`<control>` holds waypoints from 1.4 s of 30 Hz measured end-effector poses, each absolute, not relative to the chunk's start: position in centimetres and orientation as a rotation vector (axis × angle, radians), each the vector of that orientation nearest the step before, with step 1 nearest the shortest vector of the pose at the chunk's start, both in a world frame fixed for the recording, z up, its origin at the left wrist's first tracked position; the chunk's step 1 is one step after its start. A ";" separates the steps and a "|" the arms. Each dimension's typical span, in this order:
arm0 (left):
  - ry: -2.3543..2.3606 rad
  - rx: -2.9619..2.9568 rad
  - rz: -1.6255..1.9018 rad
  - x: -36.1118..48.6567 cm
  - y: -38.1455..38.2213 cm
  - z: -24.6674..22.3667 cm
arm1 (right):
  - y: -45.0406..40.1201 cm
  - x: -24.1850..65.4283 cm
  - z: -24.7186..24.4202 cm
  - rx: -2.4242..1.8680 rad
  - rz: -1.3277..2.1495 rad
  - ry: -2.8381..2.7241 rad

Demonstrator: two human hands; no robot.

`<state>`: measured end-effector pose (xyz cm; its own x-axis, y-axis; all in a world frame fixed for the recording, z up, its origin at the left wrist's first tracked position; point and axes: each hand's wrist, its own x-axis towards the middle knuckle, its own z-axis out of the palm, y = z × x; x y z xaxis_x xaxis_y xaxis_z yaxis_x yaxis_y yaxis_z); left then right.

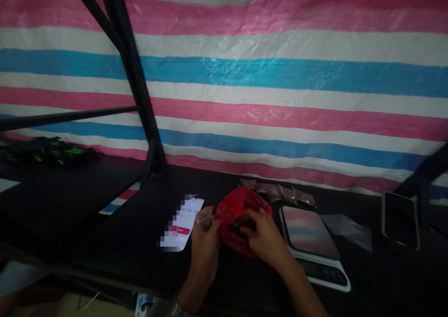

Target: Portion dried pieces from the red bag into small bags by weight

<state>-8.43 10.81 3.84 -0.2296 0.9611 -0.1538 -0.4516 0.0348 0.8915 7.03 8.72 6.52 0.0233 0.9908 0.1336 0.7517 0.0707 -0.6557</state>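
Observation:
A red plastic bag [233, 205] stands with its mouth open on the black table, with dark brown pieces [234, 226] visible inside. My left hand [206, 235] is beside the bag's left rim, its fingers closed on a small clear plastic bag [204, 220]. My right hand [261, 230] reaches into the mouth of the red bag from the right. Its fingers are curled together at the dark pieces; what lies between the fingertips is partly hidden.
Right of the red bag is a kitchen scale [311, 233], with flat clear bags [350, 230] beside it. Several filled small bags [287, 194] lie behind. A lit phone [184, 226] shows a timer at left; a dark phone [400, 219] is far right. A black frame post [140, 84] rises at left.

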 end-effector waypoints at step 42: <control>1.029 1.709 1.282 -10.6 10.0 2.0 | 6.8 6.9 8.5 -1.127 0.194 -1.891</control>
<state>-10.57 10.03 1.96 0.1749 0.9136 0.3671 0.1605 -0.3943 0.9048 6.93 6.82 8.45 -0.1811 0.7673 0.6152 0.6263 0.5723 -0.5294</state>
